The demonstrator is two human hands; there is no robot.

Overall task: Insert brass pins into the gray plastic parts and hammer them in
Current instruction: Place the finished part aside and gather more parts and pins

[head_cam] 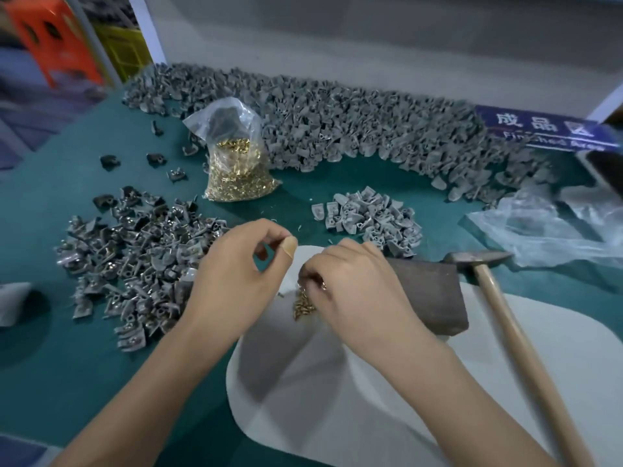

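Observation:
My right hand (354, 284) hovers over a small heap of brass pins (303, 303) on the white sheet (337, 399), its fingers curled around some pins. My left hand (236, 267) is beside it with curled fingers and a taped fingertip; I see nothing in it. A clear bag of brass pins (236, 163) stands behind. A small heap of gray plastic parts (367, 219) lies right of centre, and a pile of gray parts with pins (135, 261) lies at the left. A hammer (505, 315) with a wooden handle lies at the right beside a dark block (428, 294).
A long bank of gray parts (337, 123) runs along the back of the green table (67, 348). A blue sign (546, 129) and crumpled clear plastic (556, 230) lie at the right. A few dark loose parts (135, 163) are scattered at the left.

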